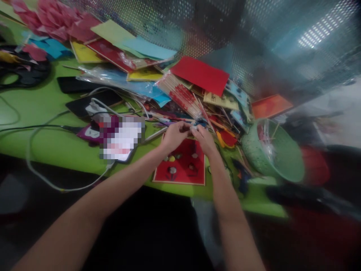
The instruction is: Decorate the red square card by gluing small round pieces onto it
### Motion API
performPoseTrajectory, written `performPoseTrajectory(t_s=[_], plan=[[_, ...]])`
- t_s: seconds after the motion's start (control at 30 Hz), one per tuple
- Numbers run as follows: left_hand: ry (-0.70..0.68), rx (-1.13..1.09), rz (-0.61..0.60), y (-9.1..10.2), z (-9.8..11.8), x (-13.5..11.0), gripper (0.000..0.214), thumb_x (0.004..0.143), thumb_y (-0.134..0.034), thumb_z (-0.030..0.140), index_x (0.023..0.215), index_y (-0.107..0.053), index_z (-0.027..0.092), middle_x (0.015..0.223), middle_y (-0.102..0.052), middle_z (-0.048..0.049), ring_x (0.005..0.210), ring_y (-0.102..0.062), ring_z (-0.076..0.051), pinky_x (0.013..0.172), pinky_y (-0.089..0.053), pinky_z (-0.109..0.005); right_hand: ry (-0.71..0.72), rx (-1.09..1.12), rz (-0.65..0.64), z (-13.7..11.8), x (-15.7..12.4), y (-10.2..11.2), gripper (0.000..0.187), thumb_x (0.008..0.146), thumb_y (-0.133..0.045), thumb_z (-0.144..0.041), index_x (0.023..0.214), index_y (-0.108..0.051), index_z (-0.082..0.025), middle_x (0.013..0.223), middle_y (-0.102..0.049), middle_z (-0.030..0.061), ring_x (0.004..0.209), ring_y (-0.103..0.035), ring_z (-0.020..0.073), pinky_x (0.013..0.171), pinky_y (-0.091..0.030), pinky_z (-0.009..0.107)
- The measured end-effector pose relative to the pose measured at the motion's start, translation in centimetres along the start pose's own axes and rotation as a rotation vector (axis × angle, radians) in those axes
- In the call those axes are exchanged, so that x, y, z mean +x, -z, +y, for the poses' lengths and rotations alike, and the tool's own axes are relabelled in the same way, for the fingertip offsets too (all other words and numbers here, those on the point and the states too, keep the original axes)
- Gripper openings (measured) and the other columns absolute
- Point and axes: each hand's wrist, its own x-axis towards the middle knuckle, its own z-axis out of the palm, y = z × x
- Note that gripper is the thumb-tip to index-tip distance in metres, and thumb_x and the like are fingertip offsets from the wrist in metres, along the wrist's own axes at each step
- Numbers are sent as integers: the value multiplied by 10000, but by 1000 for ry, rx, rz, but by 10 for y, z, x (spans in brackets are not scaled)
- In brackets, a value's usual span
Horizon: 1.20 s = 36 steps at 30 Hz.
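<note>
My left hand (pixel 175 136) and my right hand (pixel 203 138) meet above a red card (pixel 183 165) that lies near the front edge of the green table (pixel 50 143). Both hands have their fingers pinched together on a small pale object between them, too small and blurred to name. The red card carries a few small round decorations. Just beyond the hands lies a bundle of thin sticks with red ends (pixel 180 96).
Coloured paper sheets (pixel 200 75), pink paper flowers (pixel 53 19) and plastic sleeves pile up at the back. A green bowl (pixel 276 154) holding sticks stands at the right. White and black cables (pixel 42 158) and a dark pouch lie at the left.
</note>
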Motion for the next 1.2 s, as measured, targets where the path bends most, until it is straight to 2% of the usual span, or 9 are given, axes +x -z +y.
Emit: performPoseTrajectory(t_s=[0.1,0.3,0.47,0.6,0.73,0.93,1.07,1.2], plan=[[-19,26,-8,-1,1,-1,241,700,-800,319,832,-715,136,809,-757,-45,785,-689,-182,797,-554,-325,-6,-31,7,0,1,-1,326,936,-353,-535,775,-376,-252,741,-514,4,715,-485,192,652,-290,303],[3,-23,-7,2,-3,1,311,664,-833,365,827,-710,130,783,-743,-46,761,-680,-181,759,-547,-312,20,-50,26,4,3,-6,291,923,-334,-497,763,-345,-255,717,-481,-1,680,-439,187,639,-260,307],[24,-63,-29,3,-10,4,290,674,-814,331,856,-711,131,777,-739,-42,750,-679,-176,778,-553,-324,18,-31,17,5,2,-4,311,946,-328,-516,777,-353,-257,734,-507,-6,700,-458,186,650,-287,297],[-37,41,-13,4,-15,4,191,730,-724,252,883,-726,137,821,-753,-54,803,-689,-187,793,-550,-321,-13,-94,-5,1,1,-2,337,961,-345,-539,779,-374,-257,739,-539,4,710,-493,194,651,-290,292],[-55,126,-2,6,-17,2,189,734,-695,211,908,-740,151,878,-764,-55,813,-689,-182,767,-543,-295,-24,-170,6,-3,1,-4,329,973,-347,-514,773,-390,-255,730,-566,16,693,-502,200,639,-279,293],[-26,46,1,4,-15,4,177,711,-729,235,859,-724,138,813,-753,-49,768,-679,-170,748,-540,-291,-12,-188,1,-1,2,-4,298,954,-325,-498,785,-374,-257,725,-548,20,684,-470,200,637,-252,294],[7,-27,-16,3,-13,4,229,688,-767,291,840,-709,129,785,-742,-44,732,-662,-159,751,-544,-301,11,-165,-21,1,1,0,293,970,-295,-476,800,-383,-254,780,-580,27,717,-493,198,651,-276,293],[-16,6,-28,3,-13,3,187,709,-714,236,863,-713,130,801,-742,-47,774,-680,-172,778,-546,-308,35,-158,-35,2,-1,3,320,986,-316,-507,819,-411,-252,815,-612,30,745,-523,201,654,-293,289]])
